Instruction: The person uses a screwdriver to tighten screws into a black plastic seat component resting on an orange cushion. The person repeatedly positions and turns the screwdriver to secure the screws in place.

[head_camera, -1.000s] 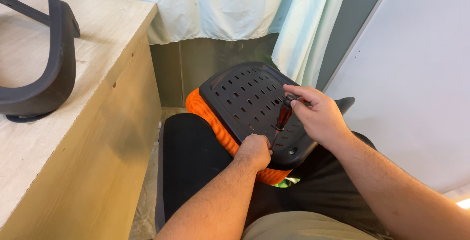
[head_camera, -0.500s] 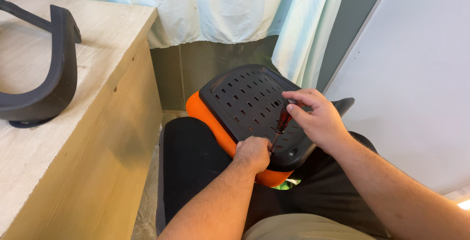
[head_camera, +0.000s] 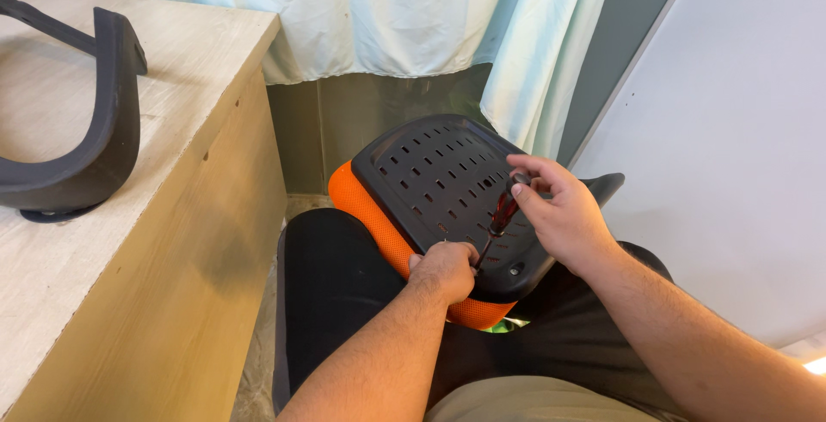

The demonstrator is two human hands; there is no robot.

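An upturned chair seat (head_camera: 434,183) rests tilted on my lap, its black perforated plastic underside facing me over an orange cushion edge (head_camera: 372,214). My right hand (head_camera: 557,212) grips a screwdriver with a dark red handle (head_camera: 503,209), its tip pointing down at the seat's near edge. My left hand (head_camera: 445,269) is closed at that same spot, pinching something small at the tip that I cannot make out.
A light wooden table (head_camera: 185,142) stands at my left with a black curved chair part (head_camera: 95,138) lying on it. A pale curtain (head_camera: 387,13) hangs behind. A white panel (head_camera: 731,155) leans at the right. A black chair part (head_camera: 331,284) sits under the seat.
My right hand has shifted slightly around the screwdriver handle, as in turning it. My left hand and the seat have stayed in place.
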